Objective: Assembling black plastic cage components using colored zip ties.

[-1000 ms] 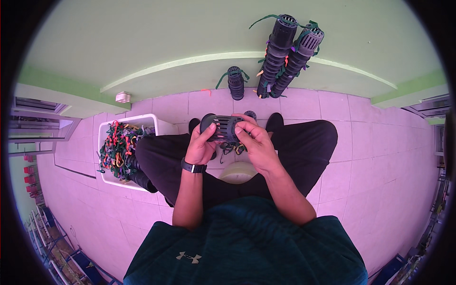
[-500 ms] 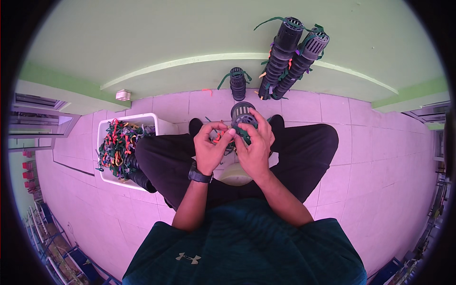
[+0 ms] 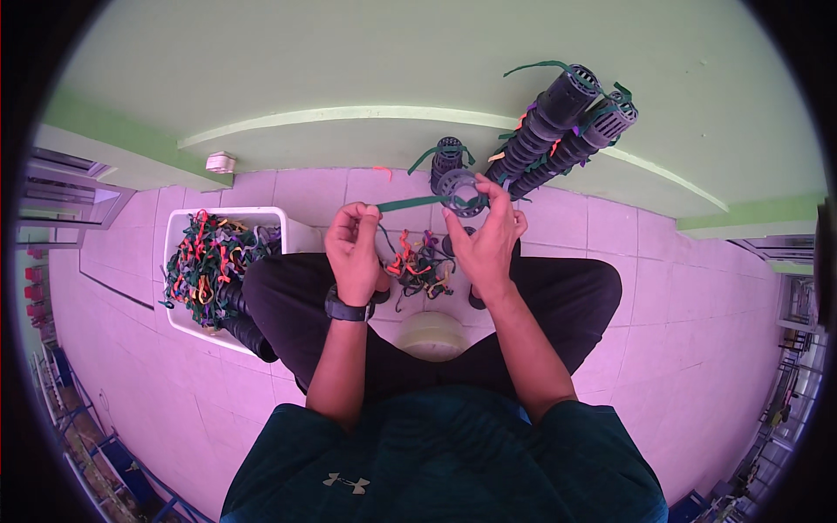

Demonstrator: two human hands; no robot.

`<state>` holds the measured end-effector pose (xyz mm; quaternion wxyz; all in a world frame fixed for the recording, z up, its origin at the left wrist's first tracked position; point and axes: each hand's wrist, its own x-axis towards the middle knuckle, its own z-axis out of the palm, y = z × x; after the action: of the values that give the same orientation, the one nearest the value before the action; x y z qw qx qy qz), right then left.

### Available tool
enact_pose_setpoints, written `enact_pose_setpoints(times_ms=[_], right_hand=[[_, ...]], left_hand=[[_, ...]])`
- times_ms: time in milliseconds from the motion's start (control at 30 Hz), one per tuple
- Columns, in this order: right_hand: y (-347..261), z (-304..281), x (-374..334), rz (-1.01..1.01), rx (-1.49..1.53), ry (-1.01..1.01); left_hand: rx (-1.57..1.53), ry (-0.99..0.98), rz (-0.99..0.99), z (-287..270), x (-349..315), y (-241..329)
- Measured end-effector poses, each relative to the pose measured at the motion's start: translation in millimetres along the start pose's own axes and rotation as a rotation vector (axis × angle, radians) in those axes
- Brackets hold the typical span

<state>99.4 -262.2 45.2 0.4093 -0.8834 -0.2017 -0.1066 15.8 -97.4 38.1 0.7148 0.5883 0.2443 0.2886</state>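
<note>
Left fingers (image 3: pixel 348 220) pinching green strip (image 3: pixel 410 203), right fingers (image 3: pixel 500 200) holding dark cup (image 3: pixel 447 184), strip stretched between.

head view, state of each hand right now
Left hand: closed, pinching a green strip.
Right hand: closed, holding a dark grey slotted cup.

The flat fabric strip (image 3: pixel 410 204) is plain green, the round plastic cup (image 3: pixel 452 180) dark grey, and the tangled fabric heap (image 3: pixel 422 266) mixes orange, purple, yellow and green.
</note>
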Motion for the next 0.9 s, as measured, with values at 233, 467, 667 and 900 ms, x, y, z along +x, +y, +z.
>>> enact_pose_setpoints(times_ms=[233,467,667,900], right_hand=[[72.7,77.1,86.3,-0.049,0.002,-0.005],[108.3,125.7,101.0,0.039,-0.118,-0.177],[111.2,140.9,107.1,0.183,-0.283,-0.268],[67.6,181.5,22.1,-0.03,-0.165,-0.273]], left_hand=[[0.188,-0.127,-0.087,-54.7,62.0,5.5],[0.254,-0.021,-0.255,-115.6,69.4,-13.7],[0.323,-0.022,-0.155,-116.5,76.3,-6.9],[0.211,0.105,-0.13,-125.8,71.9,10.3]])
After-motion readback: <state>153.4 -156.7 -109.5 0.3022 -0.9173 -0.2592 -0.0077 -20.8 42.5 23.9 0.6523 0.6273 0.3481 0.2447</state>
